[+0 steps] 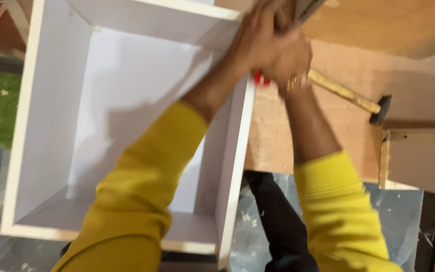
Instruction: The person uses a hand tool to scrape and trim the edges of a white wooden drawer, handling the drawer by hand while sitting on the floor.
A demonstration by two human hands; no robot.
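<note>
White box (127,100), open side up, stands against the edge of the wooden bench (278,136), and both hands meet at its top right corner. The left hand (252,40) is curled tight over that corner, the right hand (290,63) packed in against it, fingers closed around something with a red bit (261,79) peeking out underneath; what it is, hard to tell. A hammer (351,98) lies on the bench just beside the right hand. Yellow sleeves (142,191) fill the foreground.
</note>
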